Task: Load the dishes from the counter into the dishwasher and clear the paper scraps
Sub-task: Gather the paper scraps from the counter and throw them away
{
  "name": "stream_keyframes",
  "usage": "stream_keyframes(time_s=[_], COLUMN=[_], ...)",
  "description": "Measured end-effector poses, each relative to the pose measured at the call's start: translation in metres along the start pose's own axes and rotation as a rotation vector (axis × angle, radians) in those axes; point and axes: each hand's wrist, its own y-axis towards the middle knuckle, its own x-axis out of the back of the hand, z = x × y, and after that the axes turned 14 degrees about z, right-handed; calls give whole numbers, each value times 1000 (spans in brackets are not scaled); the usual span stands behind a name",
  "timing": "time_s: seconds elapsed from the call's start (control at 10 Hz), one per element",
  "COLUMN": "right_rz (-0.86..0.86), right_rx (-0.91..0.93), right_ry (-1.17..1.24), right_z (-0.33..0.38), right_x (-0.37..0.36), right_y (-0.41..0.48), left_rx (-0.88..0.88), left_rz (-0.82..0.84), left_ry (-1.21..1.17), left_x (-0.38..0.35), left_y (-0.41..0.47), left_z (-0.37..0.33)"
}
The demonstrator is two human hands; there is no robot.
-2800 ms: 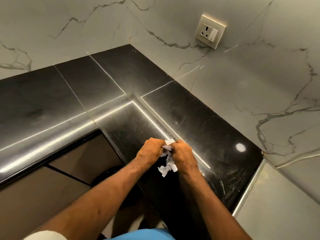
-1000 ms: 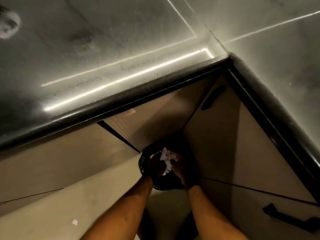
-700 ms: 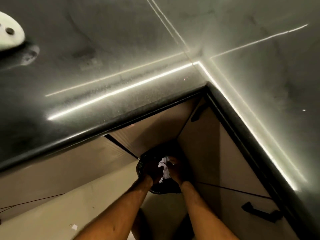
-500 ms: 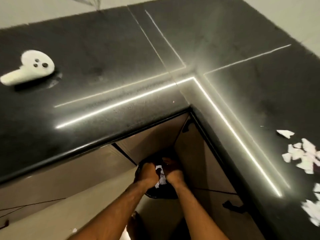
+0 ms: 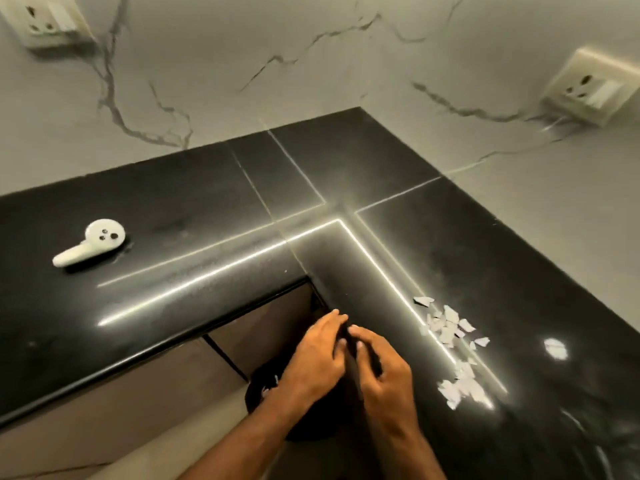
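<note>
Several white paper scraps (image 5: pixel 450 329) lie on the black counter (image 5: pixel 502 271) to the right of my hands, with more scraps (image 5: pixel 462 389) nearer the front. My left hand (image 5: pixel 317 358) and my right hand (image 5: pixel 381 367) are side by side at the counter's inner corner edge, fingers loosely bent, with nothing visible in them. Below them a black bin (image 5: pixel 263 389) stands on the floor in the corner, with a few white scraps showing inside. No dishes or dishwasher are in view.
A white handle-shaped object (image 5: pixel 91 245) lies on the left stretch of the counter. Two wall sockets (image 5: pixel 48 20) (image 5: pixel 588 88) sit on the marble wall. Beige cabinet fronts (image 5: pixel 138 393) run under the counter.
My hands have risen from the bin, where they held a bunch of scraps, to the counter edge. The scraps have left them. The view has tilted up to the counter.
</note>
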Motion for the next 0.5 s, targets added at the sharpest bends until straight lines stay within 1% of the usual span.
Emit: stream_keyframes(time_s=[0.1, 0.2, 0.3, 0.4, 0.5], right_rz=[-62, -92, -43, -9, 14], right_rx=[-97, -276, -484, -509, -459], right_ry=[-181, -428, -527, -584, -669], right_z=[-18, -59, -86, -95, -98], right_x=[53, 80, 105, 108, 111], right_y=[-25, -54, -84, -95, -84], left_rx=[-60, 77, 98, 82, 106], left_rz=[320, 492, 541, 572, 615], left_ry=[6, 264, 573, 738, 796], left_x=[42, 58, 60, 58, 56], left_y=[-25, -27, -24, -16, -9], left_z=[-78, -126, -151, -165, -173])
